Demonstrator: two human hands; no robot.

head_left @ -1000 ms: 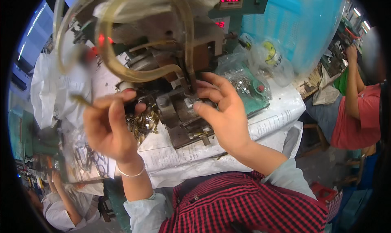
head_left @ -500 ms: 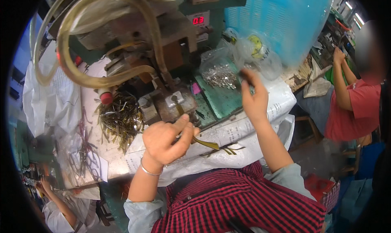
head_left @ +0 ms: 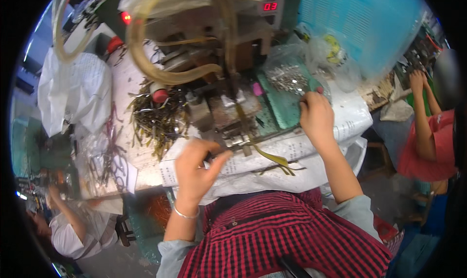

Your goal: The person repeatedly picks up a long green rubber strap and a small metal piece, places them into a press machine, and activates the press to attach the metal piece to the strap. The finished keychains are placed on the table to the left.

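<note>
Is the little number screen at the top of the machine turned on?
On. The small display glows with red digits, and a red lamp shines on the machine's left side.

A crowded workbench [head_left: 146, 166] stands beside a blue mesh crate [head_left: 369, 30] under daylight.

Blue crate [head_left: 360, 30], white sack [head_left: 73, 95]

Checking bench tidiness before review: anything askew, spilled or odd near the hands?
Mostly clutter. An olive-green tangled wire pile sprawls loose left of the grey metal press machine. One yellow-green wire lead hangs over the white paper-covered bench edge, between the left hand and right hand. No damage visible.
</note>
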